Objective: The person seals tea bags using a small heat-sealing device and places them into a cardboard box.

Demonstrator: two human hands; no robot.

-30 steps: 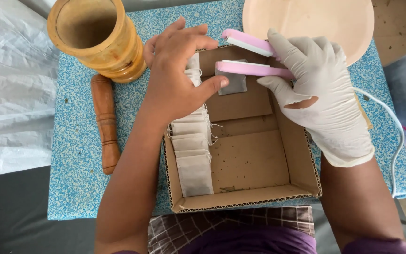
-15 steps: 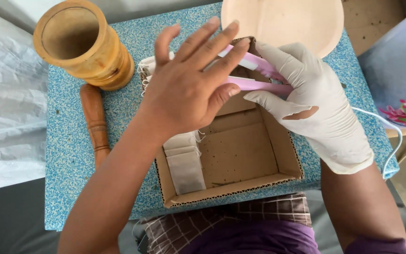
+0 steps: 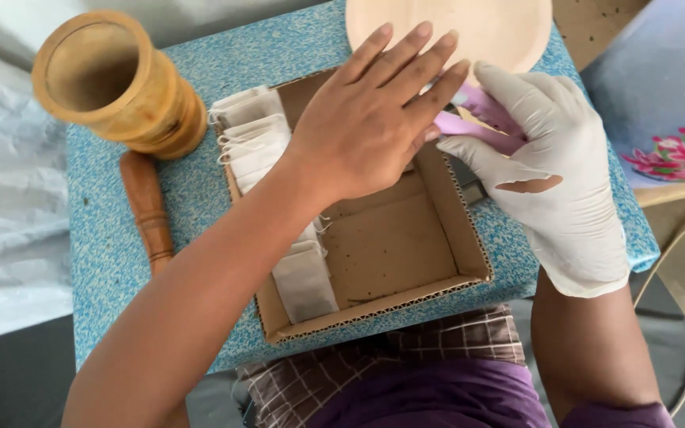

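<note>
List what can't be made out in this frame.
- Pink tool in the gloved right hand: mostly hidden by both hands, head view.
- Far end of the cardboard box: covered by the bare left hand.
- Pale plate: cut off by the top edge.
- Middle pouches: under the forearm.

2 hands: 1 bare left hand (image 3: pixel 366 131) and 1 right hand (image 3: pixel 552 170) in a white glove. 1 cardboard box (image 3: pixel 394 254) on 1 blue speckled worktop (image 3: pixel 192 198). A row of white sachets (image 3: pixel 259 154) in the box; the arm covers some, so no exact count. 1 wooden mortar (image 3: pixel 112 83) at 10 o'clock, 1 wooden pestle (image 3: pixel 146 208), 1 pale plate (image 3: pixel 477 28) at 12 o'clock, 1 pink tool (image 3: pixel 477 123).
</note>
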